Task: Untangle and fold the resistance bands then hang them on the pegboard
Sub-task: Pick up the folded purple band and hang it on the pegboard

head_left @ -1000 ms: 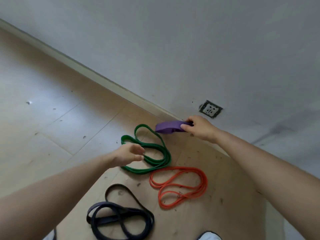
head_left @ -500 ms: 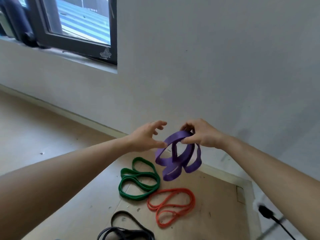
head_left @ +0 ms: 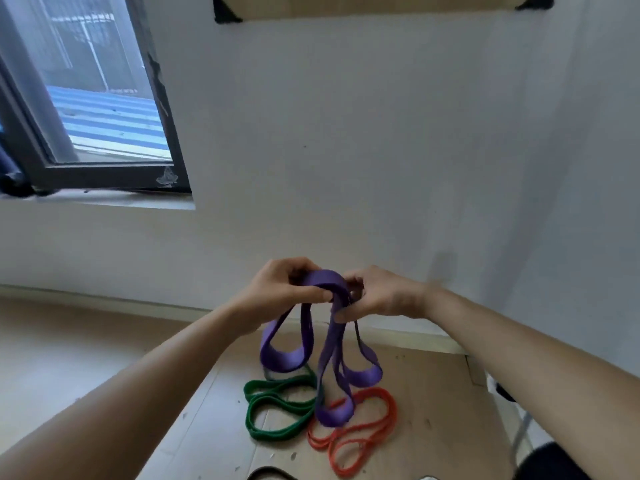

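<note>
Purple band (head_left: 325,279) held up before the wall (head_left: 346,168) by both hands.
The left hand (head_left: 280,292) and right hand (head_left: 377,296) each grip its bunched top, fingers curled round it, and its loops hang beneath. The green band (head_left: 273,403) and orange band (head_left: 363,432) lie side by side on the floor (head_left: 104,358) below.

A bare room in a home, kept for exercise gear.

A dark-framed window (head_left: 104,109) sat in a plain white plaster wall (head_left: 381,150). Below the window ran a pale skirting board (head_left: 104,299) and a light wood floor (head_left: 86,358). Right of the window and higher hung a wooden board (head_left: 363,8) with black corner brackets. Below and right of it, a green band (head_left: 277,435) and an orange band (head_left: 375,392) lay on the floor.
</note>
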Motion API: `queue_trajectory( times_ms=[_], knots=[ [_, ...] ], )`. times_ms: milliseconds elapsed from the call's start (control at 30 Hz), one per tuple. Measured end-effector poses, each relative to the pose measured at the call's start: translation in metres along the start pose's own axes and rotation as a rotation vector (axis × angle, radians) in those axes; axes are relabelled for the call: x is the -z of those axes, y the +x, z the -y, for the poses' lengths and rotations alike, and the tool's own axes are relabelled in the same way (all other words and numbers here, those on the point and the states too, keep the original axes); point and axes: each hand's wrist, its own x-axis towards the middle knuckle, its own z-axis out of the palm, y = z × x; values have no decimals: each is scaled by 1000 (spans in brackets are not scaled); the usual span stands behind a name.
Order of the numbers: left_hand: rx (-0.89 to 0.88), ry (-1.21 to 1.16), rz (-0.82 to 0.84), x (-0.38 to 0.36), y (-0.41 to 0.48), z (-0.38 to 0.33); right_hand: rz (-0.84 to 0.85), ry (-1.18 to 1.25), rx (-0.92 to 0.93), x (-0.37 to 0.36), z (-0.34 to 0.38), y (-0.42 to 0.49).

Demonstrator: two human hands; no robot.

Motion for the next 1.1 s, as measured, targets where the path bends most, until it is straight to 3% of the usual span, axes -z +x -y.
queue_trajectory(
  times_ms=[167,400,567,800,967,1100],
  knots=[
    [20,-175,-131,-3,8,-20,-91,207,56,8,-11,-2],
    [-6,-267,-267,22,60,-90,-456,475,218,65,28,-1],
    [-82,-308,-346,44,114,-160,-601,372,322,146,83,-7],
    [-253,-326,-374,42,193,-259,-1030,324,532,253,159,-4],
    [-345,-340,-397,25,243,-305,-1288,141,629,302,181,-6],
    [-391,-279,-407,15,277,-325,-1387,-15,598,339,176,-7]
  ],
)
